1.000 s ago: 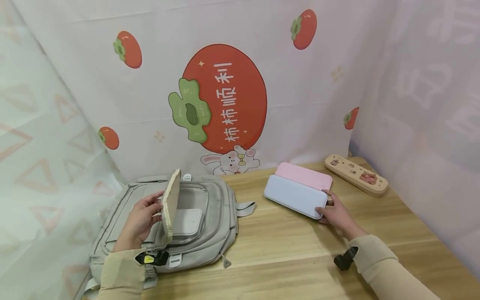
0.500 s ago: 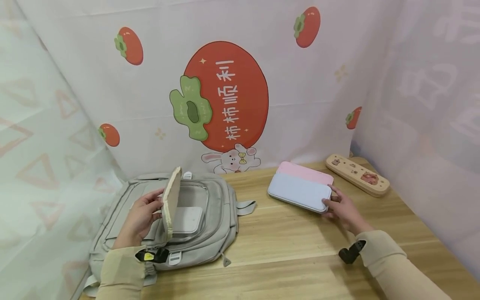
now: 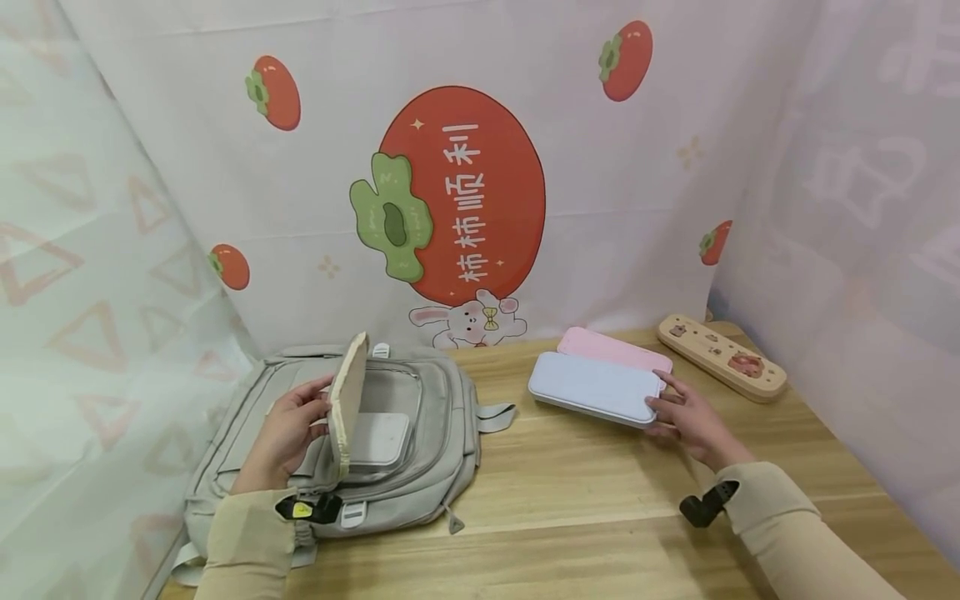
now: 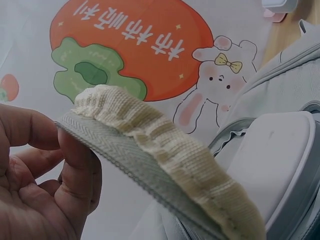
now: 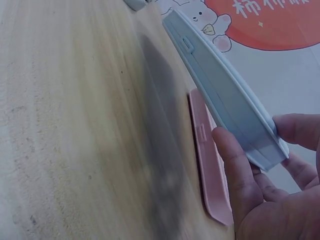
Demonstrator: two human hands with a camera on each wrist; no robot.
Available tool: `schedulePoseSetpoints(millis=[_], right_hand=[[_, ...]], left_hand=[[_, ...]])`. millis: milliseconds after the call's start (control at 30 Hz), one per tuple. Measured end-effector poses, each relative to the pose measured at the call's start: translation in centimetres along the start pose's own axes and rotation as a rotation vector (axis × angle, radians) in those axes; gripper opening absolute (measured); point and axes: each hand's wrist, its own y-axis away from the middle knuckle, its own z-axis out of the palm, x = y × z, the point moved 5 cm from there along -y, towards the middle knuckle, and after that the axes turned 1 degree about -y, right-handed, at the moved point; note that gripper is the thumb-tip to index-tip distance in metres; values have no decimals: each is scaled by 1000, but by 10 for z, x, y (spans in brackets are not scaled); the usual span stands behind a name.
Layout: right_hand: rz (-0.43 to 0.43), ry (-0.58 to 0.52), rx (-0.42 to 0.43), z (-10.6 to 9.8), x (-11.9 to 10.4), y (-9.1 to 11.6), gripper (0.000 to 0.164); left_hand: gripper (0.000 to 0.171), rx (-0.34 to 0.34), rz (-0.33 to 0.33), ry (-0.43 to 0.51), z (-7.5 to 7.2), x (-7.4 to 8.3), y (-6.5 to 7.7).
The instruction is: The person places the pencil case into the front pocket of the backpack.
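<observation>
My left hand (image 3: 283, 437) pinches the edge of a flap (image 3: 349, 400) on a grey backpack (image 3: 453, 425) and holds it raised. In the left wrist view, the flap's zipper tape (image 4: 135, 155) and frayed cream edging show beside the fingers. A white case (image 3: 381, 437) lies in the uncovered pocket. At the right, my right hand (image 3: 701, 425) grips the right end of a light blue pencil case (image 3: 592, 386), thumb on one face and fingers on the other. It is tilted above the table, with its shadow below. A pink pencil case (image 5: 207, 160) lies on the table behind it.
A beige pencil case with bear pictures (image 3: 720, 357) lies at the back right of the wooden table (image 3: 555, 508). A printed cloth (image 3: 585, 250) hangs close behind the table, with cloth walls at both sides. A strap (image 3: 495, 417) sticks out from the backpack.
My right hand has lifted the light blue pencil case from beside the pink one and tilted it. My left hand keeps the flap raised. The head view has shifted slightly.
</observation>
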Motion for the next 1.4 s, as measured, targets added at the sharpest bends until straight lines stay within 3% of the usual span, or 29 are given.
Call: schedulePoseSetpoints(millis=[400, 1400], right_hand=[[-16, 105, -30, 13, -13, -8, 69], [-4, 4, -74, 59, -23, -27, 68]], left_hand=[[54, 19, 23, 14, -3, 4, 3], [53, 20, 12, 2, 1, 6, 1]])
